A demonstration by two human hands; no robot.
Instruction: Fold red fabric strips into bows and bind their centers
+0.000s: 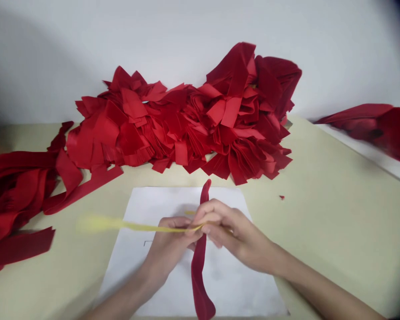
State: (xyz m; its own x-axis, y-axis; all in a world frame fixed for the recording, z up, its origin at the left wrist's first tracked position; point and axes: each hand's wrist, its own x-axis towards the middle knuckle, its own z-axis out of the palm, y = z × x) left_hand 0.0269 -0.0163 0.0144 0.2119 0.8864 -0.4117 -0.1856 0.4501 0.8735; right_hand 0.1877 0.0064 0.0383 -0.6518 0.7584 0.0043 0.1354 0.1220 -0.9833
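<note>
Over a white sheet of paper, my left hand (170,238) and my right hand (235,233) meet at the middle of a red velvet ribbon (200,275). The ribbon is gathered where they meet, its ends pointing away from me and toward me. My left hand is closed around the gathered part, fingertips partly hidden. Between thumb and fingers, my right hand pinches a thin yellow strip (143,227) at the ribbon's middle. The strip's long end stretches left across my left hand and blurs at its tip.
The white paper (126,275) lies on a pale table (336,231). A big heap of folded red ribbons (180,124) stands along the wall behind. Loose red ribbon lengths (16,186) lie at left. At right, more red fabric (386,129) rests on a white board (356,144).
</note>
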